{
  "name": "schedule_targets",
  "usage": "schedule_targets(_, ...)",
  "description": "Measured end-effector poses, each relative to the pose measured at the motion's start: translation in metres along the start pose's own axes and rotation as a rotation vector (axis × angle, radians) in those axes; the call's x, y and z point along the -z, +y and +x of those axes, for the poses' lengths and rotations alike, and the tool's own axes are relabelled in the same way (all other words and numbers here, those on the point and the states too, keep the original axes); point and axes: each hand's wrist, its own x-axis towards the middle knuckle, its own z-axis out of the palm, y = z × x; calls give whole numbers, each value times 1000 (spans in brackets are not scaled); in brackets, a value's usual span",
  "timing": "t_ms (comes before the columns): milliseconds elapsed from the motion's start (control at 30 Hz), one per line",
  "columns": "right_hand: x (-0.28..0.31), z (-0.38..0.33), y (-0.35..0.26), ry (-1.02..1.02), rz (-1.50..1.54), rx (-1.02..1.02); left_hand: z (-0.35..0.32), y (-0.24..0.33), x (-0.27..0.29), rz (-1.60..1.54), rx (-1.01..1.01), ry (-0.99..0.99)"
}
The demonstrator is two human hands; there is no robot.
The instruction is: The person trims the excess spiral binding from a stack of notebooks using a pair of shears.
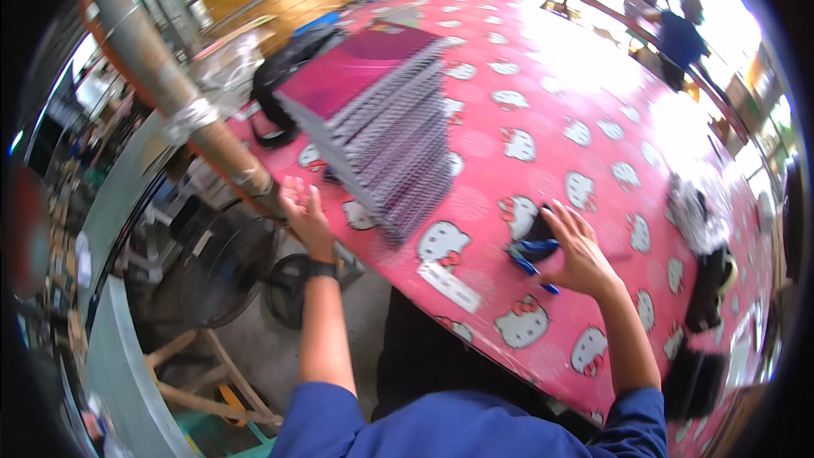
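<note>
Magenta-covered notebook stack (386, 127), blue tool (526, 261), apart on tabletop (483, 187)

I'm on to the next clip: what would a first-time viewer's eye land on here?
Probably the tall stack of spiral-bound books with a magenta top cover, standing left of centre on the bright pink tablecloth patterned with cartoon cat faces. Next come the two bare hands: the left hand is open beside the table's near edge, while the right hand curves open near a blue tool on the cloth.

room over pink tabletop (485, 191) between notebook stack (394, 131) and blue tool (534, 248), pole (165, 72) blocking space beside left hand (309, 214)
</note>
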Motion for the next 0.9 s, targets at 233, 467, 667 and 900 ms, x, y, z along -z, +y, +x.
schedule_targets(233,-6,-23,21,57,-32,-51,-117,66,22,291,106,-39)
schedule_targets(467,-8,4,-19,-46,-121,10,-139,92,4,369,-19,-211)
schedule_targets(667,-6,1,-9,8,-148,100,-117,84,6,348,2,-174)
schedule_targets(900,-32,27,-45,-42,1486,-158,-85,105,-8,22,71,-270)
